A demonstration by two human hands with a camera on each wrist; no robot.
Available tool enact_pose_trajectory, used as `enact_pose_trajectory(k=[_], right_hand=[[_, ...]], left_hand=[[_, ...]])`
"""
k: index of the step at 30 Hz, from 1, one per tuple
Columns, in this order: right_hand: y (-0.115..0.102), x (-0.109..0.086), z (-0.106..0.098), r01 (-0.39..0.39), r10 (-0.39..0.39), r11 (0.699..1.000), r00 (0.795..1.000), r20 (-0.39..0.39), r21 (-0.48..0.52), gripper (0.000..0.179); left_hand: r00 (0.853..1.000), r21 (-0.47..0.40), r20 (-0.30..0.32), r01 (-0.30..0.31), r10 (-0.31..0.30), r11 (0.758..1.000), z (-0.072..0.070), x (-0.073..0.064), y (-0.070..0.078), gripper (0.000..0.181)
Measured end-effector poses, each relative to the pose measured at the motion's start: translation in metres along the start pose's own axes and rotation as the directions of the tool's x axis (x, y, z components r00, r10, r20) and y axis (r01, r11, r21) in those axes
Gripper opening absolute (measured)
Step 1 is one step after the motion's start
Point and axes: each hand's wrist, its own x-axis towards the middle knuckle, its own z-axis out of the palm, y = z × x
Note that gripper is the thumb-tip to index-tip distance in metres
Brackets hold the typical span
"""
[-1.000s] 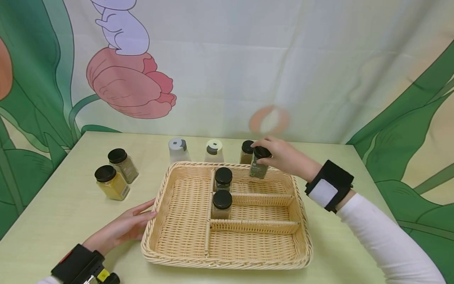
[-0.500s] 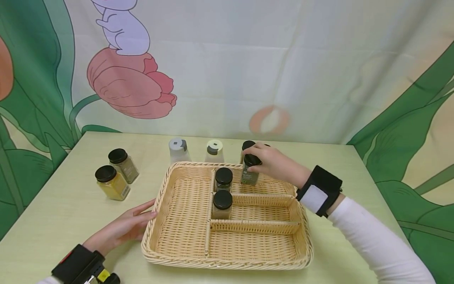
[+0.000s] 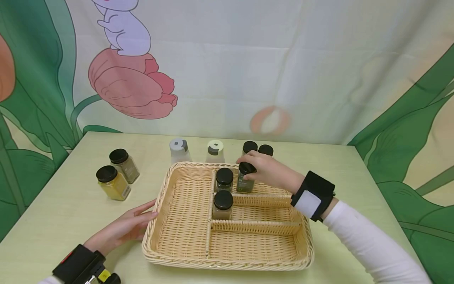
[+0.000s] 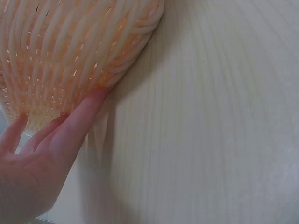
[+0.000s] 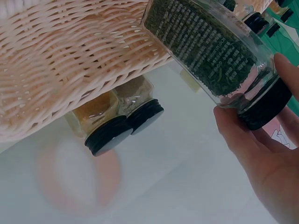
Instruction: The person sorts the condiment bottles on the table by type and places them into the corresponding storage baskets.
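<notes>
My right hand [image 3: 271, 170] pinches the black lid of a glass spice jar [image 3: 244, 183] in the back right compartment of the wicker basket [image 3: 177, 262]. Dried green herbs fill this herb jar [image 5: 201, 49], and white print covers its side in the right wrist view. Just left of it stands a black-lidded jar [image 3: 224, 179]. Another jar [image 3: 222, 206], with pale brown contents, stands in the middle compartment. At the basket's left wall, my left hand [image 3: 124, 227] rests its extended fingers [image 4: 81, 114] against the weave.
A yellow spice jar [image 3: 114, 185] and a greyish one [image 3: 125, 165] stand left of the basket. Behind it are a grey-capped bottle [image 3: 179, 150], a cream-capped bottle [image 3: 214, 152] and two black-lidded jars [image 5: 105, 128]. A printed curtain [image 3: 319, 79] hangs at the table's back edge.
My right hand has carried the herb jar leftward and down into the back compartment, uncovering a jar behind the basket. My left hand has stayed at the basket's side.
</notes>
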Motion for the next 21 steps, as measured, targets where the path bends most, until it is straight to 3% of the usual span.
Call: enact_pose_trajectory(k=[21], right_hand=[[0.000, 0.007, 0.018, 0.002, -0.002, 1.000, 1.000, 0.012, -0.024, 0.042]], left_hand=[[0.999, -0.013, 0.028, -0.016, 0.017, 1.000, 0.000, 0.000, 0.000, 0.068]])
